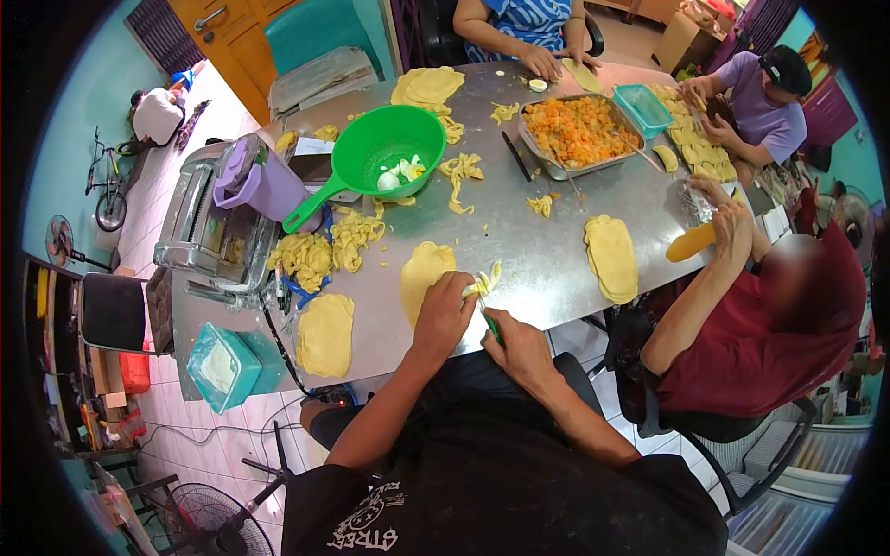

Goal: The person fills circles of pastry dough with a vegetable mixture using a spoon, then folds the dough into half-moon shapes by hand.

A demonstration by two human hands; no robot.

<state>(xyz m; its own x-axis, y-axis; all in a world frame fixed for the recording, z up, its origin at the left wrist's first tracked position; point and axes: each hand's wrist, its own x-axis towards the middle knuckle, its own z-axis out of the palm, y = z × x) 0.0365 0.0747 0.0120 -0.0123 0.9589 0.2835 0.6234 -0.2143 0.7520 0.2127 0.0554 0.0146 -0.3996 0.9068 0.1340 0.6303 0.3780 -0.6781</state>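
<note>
My left hand [445,310], fingers pinched, holds a boiled egg [485,281] just above the near edge of the metal table; the egg is partly cut into wedges of white and yolk. In my right hand [521,350] is a small knife [491,323] with a green handle, its blade at the egg. A flat oval dough sheet [426,269] lies partly under my left hand. Beyond it stands a green colander [366,139] with egg pieces in it. Another stack of dough sheets [324,335] lies to the left.
Dough scraps [304,259] lie beside a pasta machine [209,227] and a purple pitcher [264,181]. A tray of diced orange filling [575,130] stands at the back. A teal tub [222,366] sits at the left corner. Co-workers [769,324] handle dough at the right and far sides.
</note>
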